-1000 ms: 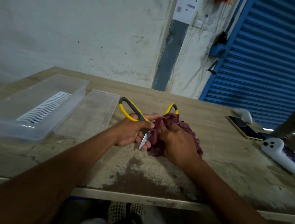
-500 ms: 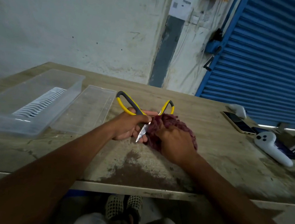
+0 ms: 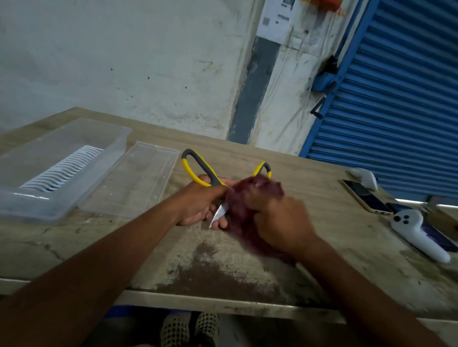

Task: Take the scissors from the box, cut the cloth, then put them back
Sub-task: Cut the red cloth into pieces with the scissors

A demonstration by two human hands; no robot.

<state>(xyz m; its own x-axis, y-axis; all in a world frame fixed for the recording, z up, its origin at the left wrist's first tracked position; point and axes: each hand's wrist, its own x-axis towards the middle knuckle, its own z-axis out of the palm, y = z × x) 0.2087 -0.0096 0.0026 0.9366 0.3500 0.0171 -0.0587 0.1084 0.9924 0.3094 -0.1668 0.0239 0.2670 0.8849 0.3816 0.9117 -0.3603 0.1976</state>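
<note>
One step looks done: scissors out, empty clear box (image 3: 50, 170) at counter (image 3: 337, 277) left edge, lid (image 3: 131, 179) beside it. Cutting underway, return still left. Left hand (image 3: 200, 204) grips the scissors (image 3: 211, 180) near the pivot, yellow-grey handles spread wide, blade tip poking toward the near edge. Right hand (image 3: 281, 221) clutches the bunched maroon cloth (image 3: 251, 191), blurred, mid-counter. Cut line hidden.
</note>
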